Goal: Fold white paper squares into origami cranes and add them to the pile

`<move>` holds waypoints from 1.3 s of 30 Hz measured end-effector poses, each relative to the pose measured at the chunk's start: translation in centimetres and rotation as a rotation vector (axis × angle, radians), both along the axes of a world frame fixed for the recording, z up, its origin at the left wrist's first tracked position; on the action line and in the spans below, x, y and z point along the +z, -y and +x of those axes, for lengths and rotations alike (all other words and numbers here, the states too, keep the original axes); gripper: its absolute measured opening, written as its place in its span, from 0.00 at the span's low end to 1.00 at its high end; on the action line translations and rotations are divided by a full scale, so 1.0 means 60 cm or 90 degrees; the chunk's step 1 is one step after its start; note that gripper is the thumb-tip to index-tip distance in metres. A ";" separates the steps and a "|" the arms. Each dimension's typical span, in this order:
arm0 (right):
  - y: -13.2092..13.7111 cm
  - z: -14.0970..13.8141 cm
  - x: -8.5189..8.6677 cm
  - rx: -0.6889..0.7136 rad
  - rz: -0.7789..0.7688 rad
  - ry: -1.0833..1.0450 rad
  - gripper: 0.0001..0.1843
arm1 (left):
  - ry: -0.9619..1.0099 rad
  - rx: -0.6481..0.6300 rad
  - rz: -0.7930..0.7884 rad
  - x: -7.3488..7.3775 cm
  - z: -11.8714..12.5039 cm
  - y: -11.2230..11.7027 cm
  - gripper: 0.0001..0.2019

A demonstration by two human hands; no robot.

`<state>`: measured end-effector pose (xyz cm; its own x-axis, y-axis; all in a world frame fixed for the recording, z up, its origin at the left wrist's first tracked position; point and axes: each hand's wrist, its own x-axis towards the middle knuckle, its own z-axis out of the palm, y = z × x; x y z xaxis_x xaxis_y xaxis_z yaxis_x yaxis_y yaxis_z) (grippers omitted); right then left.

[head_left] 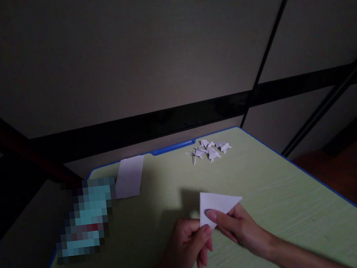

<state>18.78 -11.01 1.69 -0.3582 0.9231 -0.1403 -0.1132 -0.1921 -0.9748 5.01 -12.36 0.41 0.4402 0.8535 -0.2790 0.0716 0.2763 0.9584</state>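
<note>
A white sheet of paper folded into a triangle (220, 202) is held just above the green table (279, 195) near its front. My left hand (188, 247) pinches the triangle's lower left corner with curled fingers. My right hand (237, 226) grips it from the right, thumb lying on the paper's front face. Both hands meet at that corner. The paper casts a shadow to its left.
A pile of several small folded white paper figures (208, 150) lies at the table's far edge beside a blue pen (172, 147). A flat stack of white paper (129, 177) sits at the far left next to a blurred-out patch. A wall stands behind; wooden floor shows right.
</note>
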 end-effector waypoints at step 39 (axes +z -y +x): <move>-0.018 0.031 -0.010 0.212 0.435 0.167 0.13 | 0.108 0.110 0.038 0.006 -0.025 -0.034 0.10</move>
<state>20.62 -9.96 1.11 -0.6640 0.6851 0.2996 0.0939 0.4738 -0.8756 3.52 -10.30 0.76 0.3231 0.9327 -0.1602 -0.1346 0.2129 0.9678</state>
